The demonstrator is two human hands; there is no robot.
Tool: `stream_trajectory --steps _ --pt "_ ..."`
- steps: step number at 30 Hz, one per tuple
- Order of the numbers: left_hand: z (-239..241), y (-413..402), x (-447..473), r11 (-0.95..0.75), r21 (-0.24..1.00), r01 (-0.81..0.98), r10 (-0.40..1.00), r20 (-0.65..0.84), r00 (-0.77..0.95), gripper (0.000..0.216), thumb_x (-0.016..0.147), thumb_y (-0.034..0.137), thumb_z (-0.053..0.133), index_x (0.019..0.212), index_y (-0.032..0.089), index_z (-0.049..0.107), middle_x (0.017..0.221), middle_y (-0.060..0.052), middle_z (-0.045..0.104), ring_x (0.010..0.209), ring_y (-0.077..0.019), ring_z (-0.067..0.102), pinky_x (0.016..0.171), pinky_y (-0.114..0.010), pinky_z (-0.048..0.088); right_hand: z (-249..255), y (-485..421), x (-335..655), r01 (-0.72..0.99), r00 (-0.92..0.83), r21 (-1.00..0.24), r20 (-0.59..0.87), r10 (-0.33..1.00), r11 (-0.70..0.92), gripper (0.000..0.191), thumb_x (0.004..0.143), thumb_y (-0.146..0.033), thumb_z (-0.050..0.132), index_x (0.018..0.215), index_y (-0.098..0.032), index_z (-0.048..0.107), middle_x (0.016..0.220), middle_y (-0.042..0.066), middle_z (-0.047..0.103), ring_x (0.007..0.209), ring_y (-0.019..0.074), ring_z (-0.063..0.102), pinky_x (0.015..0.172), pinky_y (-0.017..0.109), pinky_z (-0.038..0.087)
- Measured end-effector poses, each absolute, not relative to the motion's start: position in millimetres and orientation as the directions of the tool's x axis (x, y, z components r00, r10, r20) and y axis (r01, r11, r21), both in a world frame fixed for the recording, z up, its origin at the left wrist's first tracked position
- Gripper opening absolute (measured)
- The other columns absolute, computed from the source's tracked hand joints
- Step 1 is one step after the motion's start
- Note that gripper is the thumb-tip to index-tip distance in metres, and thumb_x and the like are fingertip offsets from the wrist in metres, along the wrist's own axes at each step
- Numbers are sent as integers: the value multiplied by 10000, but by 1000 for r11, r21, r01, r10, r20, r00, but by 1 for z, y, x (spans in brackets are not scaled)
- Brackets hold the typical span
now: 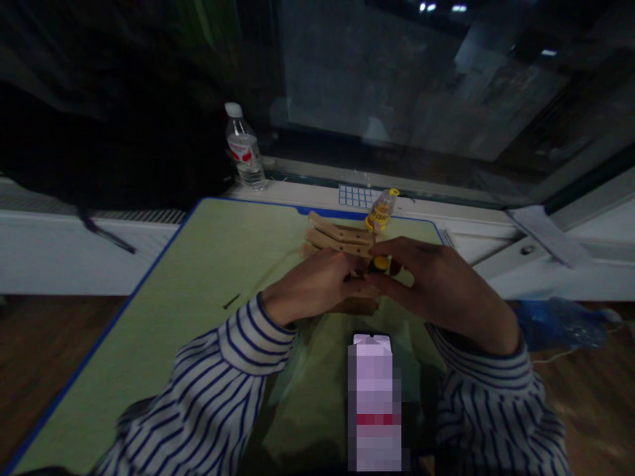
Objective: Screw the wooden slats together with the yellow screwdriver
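Wooden pieces (342, 235), long and pale brown with dark holes, lie together near the far edge of the table under my hands. My right hand (426, 274) grips a screwdriver (380, 264) by its yellow-and-black handle, whose end faces me. The shaft and tip are hidden. My left hand (320, 284) rests against the wood with thumb and fingers closed right beside the screwdriver. What those fingers pinch is hidden. A lone dark screw (231, 301) lies on the table left of my left hand.
A lit phone (374, 396) lies in front of me on the green table (173, 317). Behind the wood is a clear yellow-trimmed container (381, 210). A water bottle (245, 149) stands on the windowsill. A blue plastic bag (560, 324) is at right.
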State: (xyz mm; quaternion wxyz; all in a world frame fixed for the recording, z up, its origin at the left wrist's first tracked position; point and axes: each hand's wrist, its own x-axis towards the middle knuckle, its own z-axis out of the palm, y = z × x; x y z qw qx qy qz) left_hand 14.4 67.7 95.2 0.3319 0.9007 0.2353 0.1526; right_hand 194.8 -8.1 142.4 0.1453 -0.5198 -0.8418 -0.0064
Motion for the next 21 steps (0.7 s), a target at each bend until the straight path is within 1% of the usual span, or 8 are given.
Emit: stream_trajectory --steps 4,8,10,12,16,21 --pt "92 69 15 -674 670 311 518 128 846 224 932 321 538 967 160 690 1028 -67 727 933 -206 662 768 -305 467 144 -10 195 872 -422 -161 231 877 462 275 911 -258 547 1172 -178 578 1047 86 720 886 221 692 750 339 519" --pt "92 69 14 -690 659 301 515 154 843 181 920 288 560 969 165 683 1017 -60 726 892 -192 663 736 -288 456 144 -11 194 869 -416 -193 214 884 456 242 919 -239 524 1146 -190 592 1059 75 720 924 222 688 808 357 525" --pt "93 68 14 -689 651 318 524 143 840 180 916 300 567 943 165 685 964 -55 729 844 -186 662 709 -283 451 144 -10 194 873 -410 -192 209 888 449 224 924 -243 517 1125 -193 601 1046 71 720 915 219 687 808 356 523" --pt "93 68 14 -689 647 326 528 140 837 203 913 331 573 938 164 686 943 -55 728 846 -191 661 709 -289 450 143 -10 194 876 -407 -186 208 889 444 215 926 -252 518 1114 -194 605 1022 67 720 889 214 686 788 350 521" --pt "93 69 14 -686 653 321 528 143 837 260 917 390 559 958 168 688 988 -60 724 899 -206 658 734 -302 448 143 -9 195 876 -407 -186 214 888 446 199 932 -283 523 1085 -194 614 974 59 718 841 204 683 747 335 518" --pt "92 69 14 -687 648 330 530 135 837 244 917 372 565 954 165 687 995 -59 725 891 -201 658 722 -292 438 143 -9 195 877 -404 -191 206 891 442 201 931 -281 523 1084 -189 617 962 59 721 835 207 687 744 341 522"
